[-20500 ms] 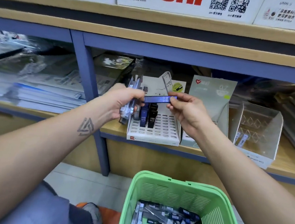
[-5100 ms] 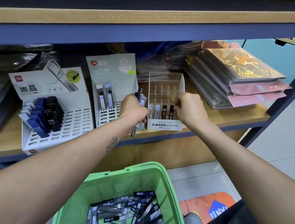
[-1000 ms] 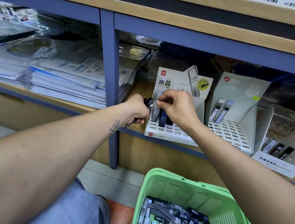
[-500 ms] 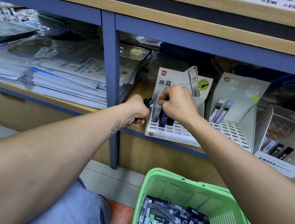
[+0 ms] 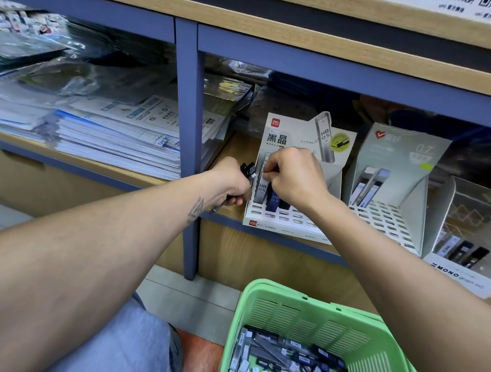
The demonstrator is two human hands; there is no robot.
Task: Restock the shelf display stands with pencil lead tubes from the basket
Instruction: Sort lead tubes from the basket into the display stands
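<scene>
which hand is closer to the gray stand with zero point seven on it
Right. The right hand is at the white stand, directly left of the gray 0.7 stand. The left hand is farther left, beyond the white stand's left edge.

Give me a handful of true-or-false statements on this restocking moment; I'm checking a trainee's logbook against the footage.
1. The right hand is at the white stand marked HB 0.5. True.
2. The left hand is empty. False: it grips a bundle of tubes just left of that stand.
3. The green basket holds no tubes. False: many lie loose in its bottom.
4. The grey 0.7 stand has two tubes standing in it. True.
5. The MONO stand sits left of the white stand. False: it is furthest right, past the grey one.
</scene>
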